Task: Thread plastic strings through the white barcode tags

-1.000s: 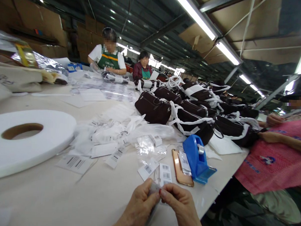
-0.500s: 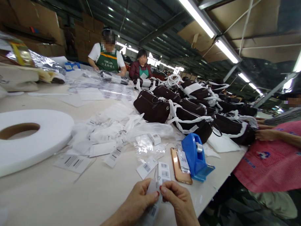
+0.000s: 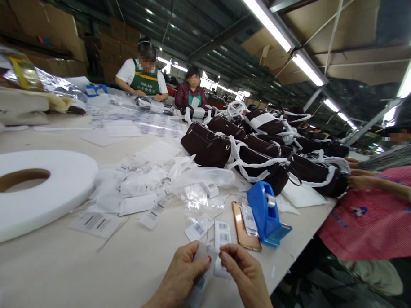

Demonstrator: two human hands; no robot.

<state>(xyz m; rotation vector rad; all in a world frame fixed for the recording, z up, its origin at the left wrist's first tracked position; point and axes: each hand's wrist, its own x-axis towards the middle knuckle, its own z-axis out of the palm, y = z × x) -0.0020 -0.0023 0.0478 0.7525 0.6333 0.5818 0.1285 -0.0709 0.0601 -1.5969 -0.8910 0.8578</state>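
Observation:
At the near edge of the table, my left hand [image 3: 184, 272] and my right hand [image 3: 243, 272] pinch together on a small clear plastic bag with a barcode tag [image 3: 204, 271]. The bag hangs down between the two hands, partly hidden by my left fingers. Just beyond them lie more barcode tags [image 3: 223, 233] and a gold phone [image 3: 244, 227]. A blue tape dispenser [image 3: 266, 214] stands to the right of the phone.
A big white roll of tape [image 3: 35, 190] lies at the left. Loose tags and clear bags [image 3: 147, 183] litter the pale table [image 3: 87, 266]. Dark brown handbags [image 3: 205, 147] are lined up at the right. A person in a pink apron [image 3: 368, 213] stands at the right; two people work at the far end.
My hands have stayed together on the bagged tag, which now hangs lower below my left fingers. The view has shifted slightly left. The person at the right drew their hands back a little.

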